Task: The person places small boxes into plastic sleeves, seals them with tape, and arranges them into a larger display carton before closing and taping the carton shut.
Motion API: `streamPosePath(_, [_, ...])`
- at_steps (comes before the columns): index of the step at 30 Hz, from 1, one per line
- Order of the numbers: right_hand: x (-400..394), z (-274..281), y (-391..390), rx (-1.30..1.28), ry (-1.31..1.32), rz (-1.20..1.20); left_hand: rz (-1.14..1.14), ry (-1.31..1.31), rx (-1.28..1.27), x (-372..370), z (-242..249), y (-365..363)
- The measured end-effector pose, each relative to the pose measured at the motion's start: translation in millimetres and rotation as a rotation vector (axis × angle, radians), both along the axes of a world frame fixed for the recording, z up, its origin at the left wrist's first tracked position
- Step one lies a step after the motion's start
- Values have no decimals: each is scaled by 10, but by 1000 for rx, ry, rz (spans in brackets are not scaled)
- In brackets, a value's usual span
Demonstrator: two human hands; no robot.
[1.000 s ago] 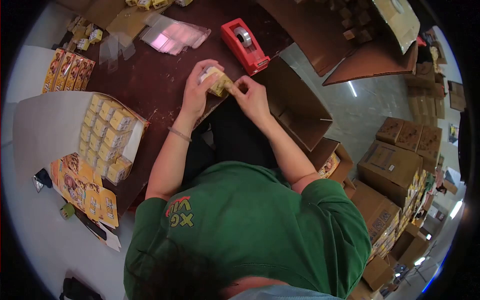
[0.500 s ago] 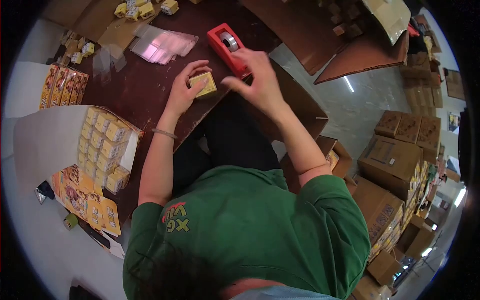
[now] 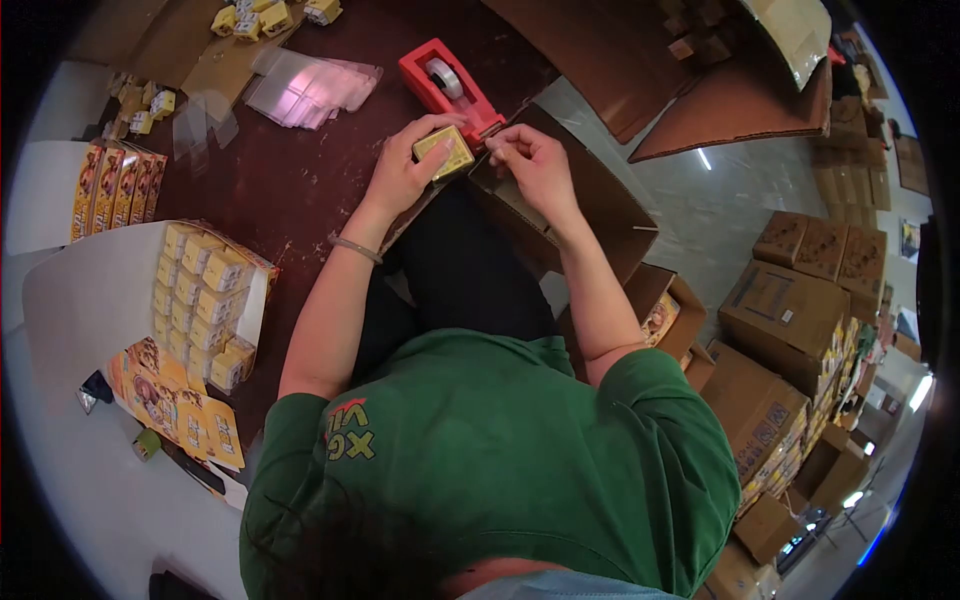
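My left hand [image 3: 405,165] is wrapped around a small yellow box [image 3: 446,155], with the thumb lying across its face. The box is held over the table's front edge, right beside the red tape dispenser [image 3: 470,112]. A roll of clear tape [image 3: 444,79] sits in the dispenser. At the dispenser's near end, my right hand [image 3: 535,170] has thumb and fingers pinched together. Whatever lies between those fingertips is too small to make out.
Flat clear plastic sleeves [image 3: 310,88] lie on the dark red table [image 3: 290,190]. A white-lined carton [image 3: 95,285] holds rows of small yellow boxes [image 3: 205,290]. Loose yellow boxes [image 3: 250,18] lie at the back. An open cardboard box [image 3: 600,200] stands beside my right arm.
My left hand has carried the yellow box right and up, close to the dispenser. My right hand has come down to the dispenser's near end, its spread fingers now pinched.
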State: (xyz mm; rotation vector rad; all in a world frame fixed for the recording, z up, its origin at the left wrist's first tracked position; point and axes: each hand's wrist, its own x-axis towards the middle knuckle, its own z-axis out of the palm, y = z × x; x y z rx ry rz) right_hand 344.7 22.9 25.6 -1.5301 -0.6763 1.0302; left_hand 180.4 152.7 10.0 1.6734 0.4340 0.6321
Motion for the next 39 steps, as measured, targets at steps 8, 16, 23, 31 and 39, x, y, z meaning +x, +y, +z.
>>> streamPosePath(8, [-347, 79, -167, 282, 244, 63, 51, -81, -280, -27, 31, -144])
streamPosePath(16, [-635, 44, -33, 75, -318, 22, -63, -51, -354, -209, 63, -75])
streamPosePath(23, [-764, -201, -149, 561, -1296, 392, 110, -443, -1453, -667, -262, -252])
streamPosePath(31, [-1699, 553, 599, 493, -266, 772, 791, 45, -435, -2382, 398, -1177])
streamPosePath(39, [-2638, 367, 1003, 735, -694, 1094, 990, 301, -7, -2865, 510, -1329])
